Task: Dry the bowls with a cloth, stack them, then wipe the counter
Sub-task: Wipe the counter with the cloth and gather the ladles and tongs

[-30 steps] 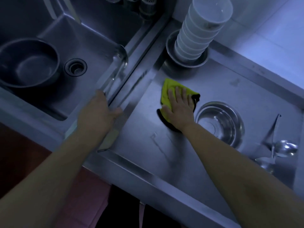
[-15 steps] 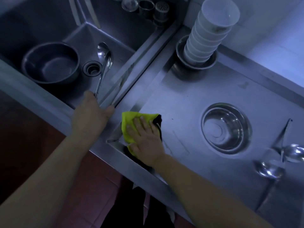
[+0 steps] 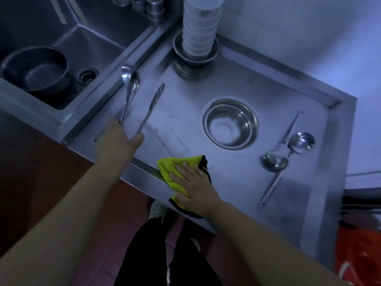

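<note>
My right hand [image 3: 194, 187] presses flat on a yellow cloth with black trim [image 3: 172, 169] at the front edge of the steel counter [image 3: 257, 83]. My left hand [image 3: 117, 141] grips the handles of a steel ladle [image 3: 129, 87] and a slotted utensil [image 3: 153, 102], held just above the counter's left side. A tall stack of white bowls [image 3: 199, 27] stands in a steel bowl [image 3: 177, 46] at the back of the counter. A single steel bowl [image 3: 231, 123] sits upright mid-counter.
A sink [image 3: 68, 38] lies to the left with a dark metal pot [image 3: 35, 69] and a drain [image 3: 87, 75]. Two ladles [image 3: 276, 162] lie on the counter's right side. Small steel cups [image 3: 144, 5] stand behind the sink. A raised rim borders the counter.
My right hand slid the cloth from the counter's back left toward the front edge, then rightward along it. My left hand lifted the utensils off the sink rim and holds them over the counter.
</note>
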`<state>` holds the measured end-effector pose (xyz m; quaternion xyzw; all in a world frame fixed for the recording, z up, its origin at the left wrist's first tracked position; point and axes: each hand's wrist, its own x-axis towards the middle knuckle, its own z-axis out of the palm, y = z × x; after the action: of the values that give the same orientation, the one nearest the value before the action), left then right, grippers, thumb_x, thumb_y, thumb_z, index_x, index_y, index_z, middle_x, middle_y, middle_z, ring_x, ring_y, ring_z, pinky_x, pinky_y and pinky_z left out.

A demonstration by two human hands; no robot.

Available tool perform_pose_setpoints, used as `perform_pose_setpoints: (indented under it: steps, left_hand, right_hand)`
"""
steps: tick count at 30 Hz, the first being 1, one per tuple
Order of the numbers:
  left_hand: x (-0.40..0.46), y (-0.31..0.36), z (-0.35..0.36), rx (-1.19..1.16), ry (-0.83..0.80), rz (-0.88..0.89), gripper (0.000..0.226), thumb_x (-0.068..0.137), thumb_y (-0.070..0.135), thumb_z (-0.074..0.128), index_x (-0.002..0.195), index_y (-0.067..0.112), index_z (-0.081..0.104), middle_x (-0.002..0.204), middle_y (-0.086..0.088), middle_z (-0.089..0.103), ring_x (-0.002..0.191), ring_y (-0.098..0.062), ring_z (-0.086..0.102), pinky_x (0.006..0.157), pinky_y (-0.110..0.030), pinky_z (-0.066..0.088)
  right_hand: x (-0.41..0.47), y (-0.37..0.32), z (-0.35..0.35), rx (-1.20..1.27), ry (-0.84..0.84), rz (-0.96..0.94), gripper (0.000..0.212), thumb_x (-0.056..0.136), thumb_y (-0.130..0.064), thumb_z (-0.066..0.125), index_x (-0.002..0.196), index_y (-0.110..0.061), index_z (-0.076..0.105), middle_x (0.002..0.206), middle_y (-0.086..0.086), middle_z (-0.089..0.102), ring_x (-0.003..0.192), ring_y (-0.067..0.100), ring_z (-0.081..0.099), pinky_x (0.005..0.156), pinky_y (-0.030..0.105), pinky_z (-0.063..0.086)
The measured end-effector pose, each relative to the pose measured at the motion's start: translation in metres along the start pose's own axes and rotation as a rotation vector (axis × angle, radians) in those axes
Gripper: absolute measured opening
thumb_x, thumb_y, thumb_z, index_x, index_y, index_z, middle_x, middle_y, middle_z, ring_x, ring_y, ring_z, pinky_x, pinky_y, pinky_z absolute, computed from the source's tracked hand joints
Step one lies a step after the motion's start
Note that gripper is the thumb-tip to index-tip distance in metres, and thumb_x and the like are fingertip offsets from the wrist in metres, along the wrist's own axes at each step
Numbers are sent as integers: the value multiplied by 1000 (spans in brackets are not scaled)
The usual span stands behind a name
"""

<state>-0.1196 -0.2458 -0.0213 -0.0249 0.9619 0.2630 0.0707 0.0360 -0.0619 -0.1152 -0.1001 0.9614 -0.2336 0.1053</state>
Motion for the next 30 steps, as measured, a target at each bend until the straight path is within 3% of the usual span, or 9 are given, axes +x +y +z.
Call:
perform_pose_setpoints:
  steps: [3,8,12,14,16,20,23,27,30]
  left_hand:
    - [-34,20,18,-44,-38,46,43,80,42,63,96,12,38,72,3,44,65,-24,46,56,-33,33]
    - [-75,54,40,-21,-81,129,44,81,41,63,94,9,36,70,-5,47,59,-25,46,48,-31,28]
    - [-96,82,54,5,-119,197,46,81,41,63,96,6,36,71,-6,46,65,-31,49,56,-35,34]
    - [-104,95,61,15,-133,228,45,81,41,63,92,8,34,69,-5,44,63,-28,45,55,-34,31]
    - [-110,108,66,20,-160,262,45,81,42,63,92,9,34,73,-7,47,64,-27,45,54,-33,29]
    - [-119,129,75,20,-219,325,44,82,41,63,92,10,34,69,0,40,59,-23,41,51,-31,27]
    - [-118,142,84,21,-277,368,44,82,41,62,94,10,34,81,-8,50,64,-26,46,53,-32,29]
    - [-111,157,102,81,-350,422,49,82,41,63,105,4,39,102,-20,57,91,-38,57,65,-34,34]
    - [-103,164,117,104,-397,461,42,82,39,62,94,10,35,78,-7,50,76,-31,54,60,-33,34]
  right_hand:
    - [-56,18,-7,-14,-9,83,59,96,-43,48,149,-29,26,157,-6,4,143,12,-14,115,30,-15]
    - [-125,29,-15,-10,-31,178,60,97,-45,45,150,-29,22,159,-4,5,144,12,-12,116,32,-10]
    - [-174,26,-23,38,81,199,53,95,-36,53,144,-21,40,152,7,34,142,26,27,115,40,18]
    - [-197,24,-26,-8,176,188,47,88,-31,60,133,-16,56,137,11,54,124,30,53,101,45,40]
    - [-215,23,-28,-40,252,202,42,83,-29,65,123,-15,64,126,9,62,107,28,64,87,42,49]
    - [-242,25,-33,-108,327,288,33,82,-30,63,112,-17,71,115,5,68,92,23,69,77,25,47]
    - [-256,27,-39,-152,384,388,37,85,-32,47,108,-18,72,107,3,71,87,22,70,75,30,34]
    - [-261,32,-44,-141,520,514,38,89,-31,46,109,-11,72,107,10,70,85,26,69,76,33,36]
    - [-258,44,-50,-192,669,578,47,101,-36,34,113,-6,69,107,15,68,86,31,67,76,38,45]
